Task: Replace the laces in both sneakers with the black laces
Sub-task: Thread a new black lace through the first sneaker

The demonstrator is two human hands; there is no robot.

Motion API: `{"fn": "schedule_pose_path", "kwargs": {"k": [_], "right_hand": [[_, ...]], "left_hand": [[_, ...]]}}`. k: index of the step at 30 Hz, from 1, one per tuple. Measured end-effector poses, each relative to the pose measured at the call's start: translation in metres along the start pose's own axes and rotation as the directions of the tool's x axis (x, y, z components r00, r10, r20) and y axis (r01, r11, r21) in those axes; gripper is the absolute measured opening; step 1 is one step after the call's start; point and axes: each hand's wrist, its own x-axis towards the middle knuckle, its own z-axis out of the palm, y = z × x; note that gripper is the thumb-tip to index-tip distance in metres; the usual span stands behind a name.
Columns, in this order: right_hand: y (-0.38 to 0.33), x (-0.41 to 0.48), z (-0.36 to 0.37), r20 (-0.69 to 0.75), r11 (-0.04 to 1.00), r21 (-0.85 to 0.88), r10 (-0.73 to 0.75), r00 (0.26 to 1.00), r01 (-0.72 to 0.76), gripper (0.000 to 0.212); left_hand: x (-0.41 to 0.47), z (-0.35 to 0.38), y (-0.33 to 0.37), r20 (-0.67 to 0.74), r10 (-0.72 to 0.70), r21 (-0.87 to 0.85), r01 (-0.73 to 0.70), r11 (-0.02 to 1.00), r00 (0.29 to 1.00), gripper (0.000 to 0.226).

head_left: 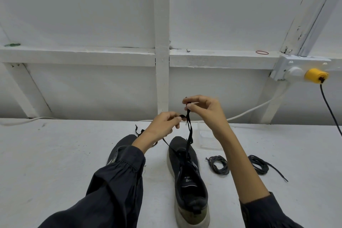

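Two dark sneakers stand on the white table, toes pointing away from me. The right sneaker (188, 177) is in full view; the left sneaker (120, 149) is partly hidden under my left forearm. A black lace (189, 135) rises from the right sneaker's eyelets. My right hand (203, 110) pinches one end of it high above the toe. My left hand (163, 126) pinches the other end just to the left and lower. Two coiled dark laces lie to the right: one coil (218, 166) near the sneaker, another coil (259, 166) farther right with a loose tail.
A clear plastic box (205, 138) sits behind the right sneaker. A loose lace piece (137, 131) lies beyond the left sneaker. A white framed wall backs the table, with a socket box (288, 69), a yellow plug (315, 76) and its black cable hanging at right.
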Motion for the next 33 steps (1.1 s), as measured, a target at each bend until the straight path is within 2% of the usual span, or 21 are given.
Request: {"fn": "schedule_pose_path", "kwargs": {"k": [6,9,12,14,16,20,24,27,33], "right_hand": [[-0.025,0.012,0.001,0.084,0.983,0.142,-0.127,0.988,0.114,0.020],[-0.031,0.019,0.002,0.085,0.982,0.117,-0.157,0.984,0.146,0.021],[-0.030,0.022,0.007,0.095,0.989,0.059,-0.139,0.986,0.134,0.024],[-0.025,0.022,0.009,0.117,0.995,0.023,-0.099,0.988,0.097,0.023],[-0.021,0.020,0.008,0.144,0.999,-0.021,-0.023,0.989,0.026,0.022],[-0.012,0.009,0.003,0.123,0.990,-0.095,0.120,0.985,-0.108,0.024],[-0.003,-0.002,0.000,0.132,0.995,-0.074,0.082,0.988,-0.073,0.022],[-0.003,-0.003,-0.002,0.076,0.997,-0.060,0.057,0.995,-0.052,0.020],[-0.003,-0.004,-0.002,0.003,0.989,-0.142,0.028,1.000,-0.027,0.018]], "left_hand": [[-0.001,0.001,0.013,-0.054,0.102,0.108,-0.096,0.989,0.993,0.017],[-0.003,0.003,0.021,-0.031,0.088,0.014,-0.087,0.996,0.996,0.019],[-0.006,0.005,0.028,-0.010,0.091,-0.118,-0.091,0.989,0.996,0.026],[-0.006,0.005,0.029,-0.036,0.118,-0.103,-0.121,0.987,0.992,0.020],[-0.006,0.005,0.029,-0.062,0.130,-0.095,-0.136,0.986,0.990,0.017],[-0.006,0.003,0.028,-0.139,0.069,-0.213,-0.098,0.972,0.988,0.018],[-0.007,0.003,0.023,-0.189,0.037,-0.239,-0.083,0.967,0.981,0.019],[-0.008,0.005,0.023,-0.176,0.036,-0.236,-0.078,0.969,0.984,0.020],[-0.007,0.005,0.023,-0.156,0.052,-0.167,-0.078,0.983,0.986,0.022]]}}
